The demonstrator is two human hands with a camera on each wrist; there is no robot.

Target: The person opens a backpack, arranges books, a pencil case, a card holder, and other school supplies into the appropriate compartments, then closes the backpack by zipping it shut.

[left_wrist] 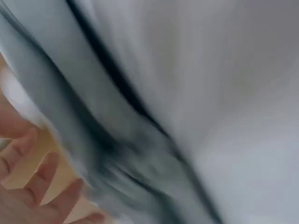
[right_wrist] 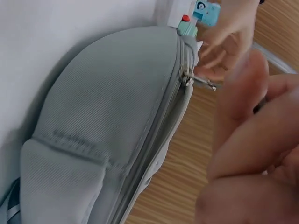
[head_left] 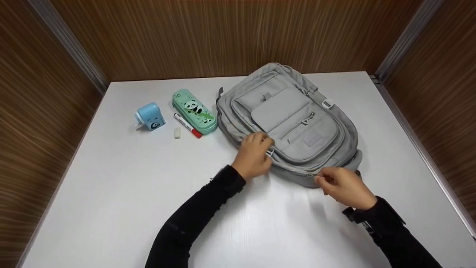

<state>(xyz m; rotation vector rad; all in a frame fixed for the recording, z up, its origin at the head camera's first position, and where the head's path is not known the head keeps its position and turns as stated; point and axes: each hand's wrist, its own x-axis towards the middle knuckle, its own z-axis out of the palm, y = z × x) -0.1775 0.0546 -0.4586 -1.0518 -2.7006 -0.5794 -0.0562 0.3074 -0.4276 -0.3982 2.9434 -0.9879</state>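
A grey backpack (head_left: 293, 115) lies on the table, its front pockets facing up. At its near right edge my right hand (head_left: 346, 186) has thumb and fingers curled together, pinching at a metal zipper pull (right_wrist: 204, 82). That pull stands out from the slider toward my thumb (right_wrist: 243, 88), and its outer end meets the thumb's outline in the right wrist view. Below the slider the zipper edges (right_wrist: 145, 172) are parted. My left hand (head_left: 254, 154) hovers with loosely bent fingers over the backpack's near left side, by a white buckle (head_left: 270, 151). Its spread fingers (left_wrist: 42, 177) show in the left wrist view.
Left of the backpack lie a green panda pencil case (head_left: 194, 111), a red-capped white marker (head_left: 187, 125) and a small pale eraser (head_left: 177, 133). Farther left is a blue panda-print pencil sharpener (head_left: 150, 116). Wood-grain panels (head_left: 223, 37) stand behind and beside the white table (head_left: 111, 193).
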